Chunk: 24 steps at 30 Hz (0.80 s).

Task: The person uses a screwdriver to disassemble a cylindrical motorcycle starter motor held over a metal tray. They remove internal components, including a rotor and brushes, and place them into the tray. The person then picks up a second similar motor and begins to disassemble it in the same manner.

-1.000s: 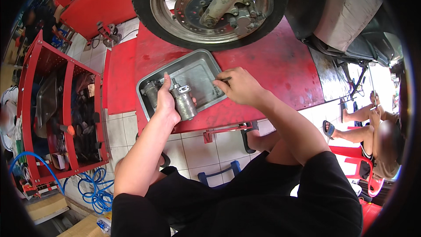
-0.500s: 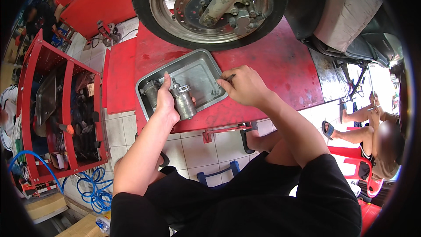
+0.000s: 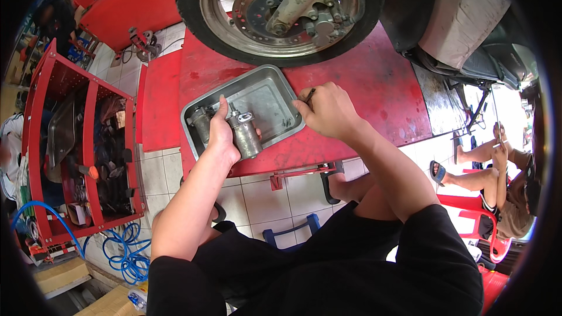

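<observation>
My left hand [image 3: 219,133] is closed around a starter motor [image 3: 247,140], a worn silver cylinder with a thin shaft at its far end. It is held over the near side of a rectangular metal tray [image 3: 266,98]. Another cylindrical metal part [image 3: 201,122] lies in the tray, left of that hand and partly hidden by it. By the tray's right wall rest a few small screws [image 3: 286,122]. Just beyond that wall, my right hand [image 3: 331,112] is pinched on a thin dark rod-like piece [image 3: 311,94]; its kind cannot be made out.
The tray stands on a red lift platform [image 3: 357,90]. A motorcycle front wheel [image 3: 281,58] with a brake disc is beyond it. At left are a red tool cart [image 3: 93,158] and a coiled blue hose [image 3: 126,254]. A person [image 3: 497,181] sits at right.
My right hand has shifted slightly right, away from the screws, and the dark piece in it has tipped more upright. The left hand and the starter motor stay almost still.
</observation>
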Motion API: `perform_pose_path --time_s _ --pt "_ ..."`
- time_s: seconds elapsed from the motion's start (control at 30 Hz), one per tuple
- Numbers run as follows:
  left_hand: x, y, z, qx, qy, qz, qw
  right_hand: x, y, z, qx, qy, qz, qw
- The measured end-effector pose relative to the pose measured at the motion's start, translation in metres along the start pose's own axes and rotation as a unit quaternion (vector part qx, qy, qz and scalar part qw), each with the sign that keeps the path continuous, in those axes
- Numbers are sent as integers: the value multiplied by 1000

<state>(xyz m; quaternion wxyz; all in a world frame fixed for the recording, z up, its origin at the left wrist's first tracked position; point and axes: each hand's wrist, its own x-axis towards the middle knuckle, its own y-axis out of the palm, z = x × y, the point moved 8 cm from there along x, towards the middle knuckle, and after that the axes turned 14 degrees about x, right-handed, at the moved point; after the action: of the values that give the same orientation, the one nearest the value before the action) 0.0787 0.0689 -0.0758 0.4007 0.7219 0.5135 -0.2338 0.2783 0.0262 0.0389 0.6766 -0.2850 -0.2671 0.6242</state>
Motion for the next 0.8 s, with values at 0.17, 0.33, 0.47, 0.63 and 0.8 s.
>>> perform_pose_path --time_s 0.17,0.33,0.47,0.63,0.8 --pt "1 -4 1 0 2 5 1000 2 1 4 2 0 -6 1000" --pt "1 -2 1 -3 -5 5 1000 5 21 -2 164 -99 18 981" --pt "-2 -2 -1 -2 0 -10 1000 8 30 -2 126 -120 37 984" --pt "0 -3 -1 -5 2 -11 1000 7 29 -6 66 -80 45 994" --pt "-2 -6 -2 3 3 -13 1000 5 17 1 0 -3 66 998"
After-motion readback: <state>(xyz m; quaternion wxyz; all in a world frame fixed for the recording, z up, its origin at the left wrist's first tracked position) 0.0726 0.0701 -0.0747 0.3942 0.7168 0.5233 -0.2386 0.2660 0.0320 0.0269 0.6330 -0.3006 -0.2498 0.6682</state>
